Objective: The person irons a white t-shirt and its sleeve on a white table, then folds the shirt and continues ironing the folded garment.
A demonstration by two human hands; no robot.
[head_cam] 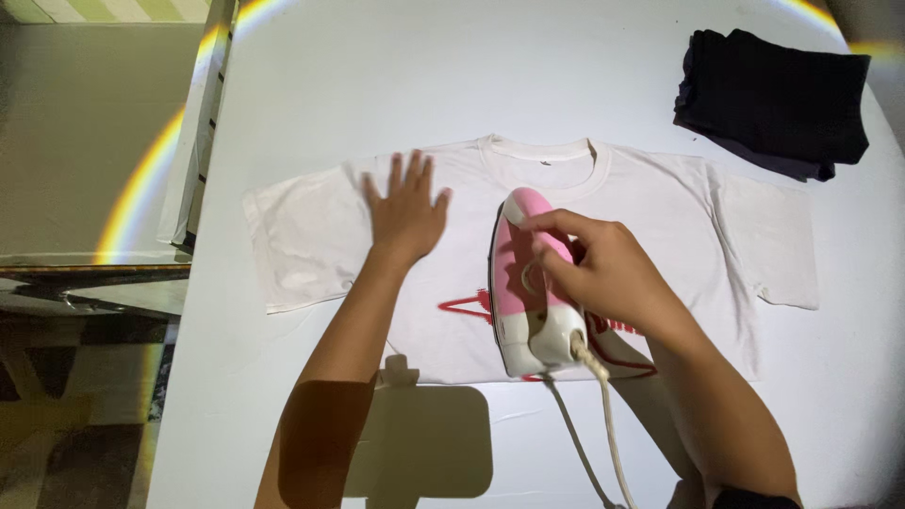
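A white t-shirt with a red print lies spread flat on a white table, collar away from me. My right hand grips the handle of a pink and white iron that rests on the middle of the shirt, tip toward the collar. Its cord trails back to the near edge. My left hand lies flat, fingers spread, pressing the shirt's left chest beside the iron.
A folded dark garment sits at the far right of the table. The table's left edge drops to a lower shelf and floor. My head and arms cast a shadow on the near part of the table.
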